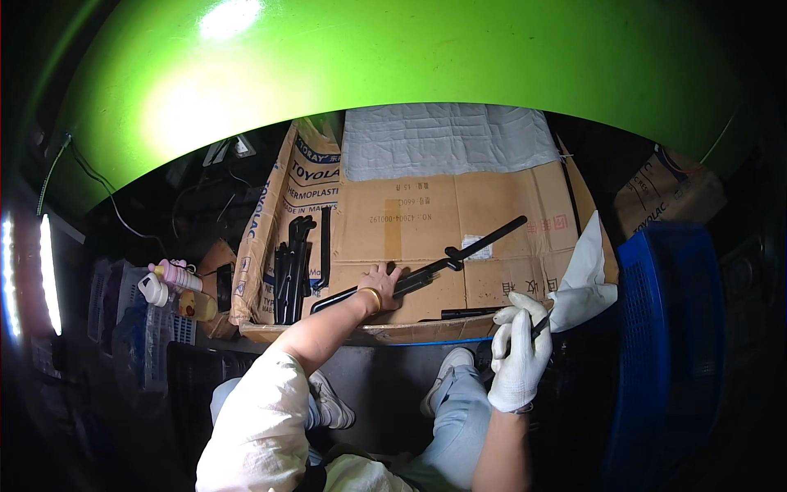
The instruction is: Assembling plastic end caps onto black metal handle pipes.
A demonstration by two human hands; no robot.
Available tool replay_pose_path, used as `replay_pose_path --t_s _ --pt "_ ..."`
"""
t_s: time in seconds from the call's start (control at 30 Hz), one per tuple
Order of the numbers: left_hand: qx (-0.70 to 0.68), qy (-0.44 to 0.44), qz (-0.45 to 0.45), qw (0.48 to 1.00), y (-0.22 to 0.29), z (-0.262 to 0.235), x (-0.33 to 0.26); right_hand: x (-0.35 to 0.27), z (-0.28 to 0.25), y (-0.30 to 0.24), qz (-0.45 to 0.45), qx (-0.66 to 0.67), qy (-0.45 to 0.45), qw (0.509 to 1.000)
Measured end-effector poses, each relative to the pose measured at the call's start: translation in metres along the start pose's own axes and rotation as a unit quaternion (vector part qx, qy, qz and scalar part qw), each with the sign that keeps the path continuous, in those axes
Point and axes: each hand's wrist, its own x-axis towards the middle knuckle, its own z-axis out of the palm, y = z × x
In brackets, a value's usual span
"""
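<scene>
My bare left hand (384,287) reaches forward onto a flattened cardboard sheet (492,230) and grips a long black plastic trim strip (459,256) that runs diagonally up to the right. My right hand (519,353) wears a white glove and is closed around a thin dark tool at the cardboard's near right edge. A white cloth (584,283) lies just right of that hand. A short black part (469,312) rests on the cardboard between my hands. Several more black trim pieces (293,266) stand bundled at the cardboard's left side.
A glossy green car panel (393,74) arches overhead. A blue plastic crate (668,328) stands on the right, a brown printed paper sack (275,213) lines the left. Small bottles (168,283) sit on a crate at left. A grey sheet (443,139) lies behind. My shoes (332,402) are below.
</scene>
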Motion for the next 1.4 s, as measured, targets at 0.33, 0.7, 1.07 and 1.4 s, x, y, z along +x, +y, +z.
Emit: replay_pose_path --t_s 0.33,0.7,1.07,1.4 --pt "-0.219 0.331 -0.231 0.888 -0.123 -0.019 -0.021 0.0 -0.003 0.0 0.011 0.015 -0.017 1.0" --pt "-0.216 0.079 -0.506 0.831 -0.218 0.016 -0.026 -0.001 0.0 -0.002 0.003 0.039 -0.025 0.999" --pt "-0.234 0.162 -0.364 0.887 -0.246 0.034 -0.068 0.0 -0.013 -0.008 0.007 0.051 -0.025 0.998" --pt "-0.176 0.231 -0.336 0.896 -0.171 0.003 -0.036 0.003 -0.014 -0.001 -0.001 0.03 -0.016 0.999"
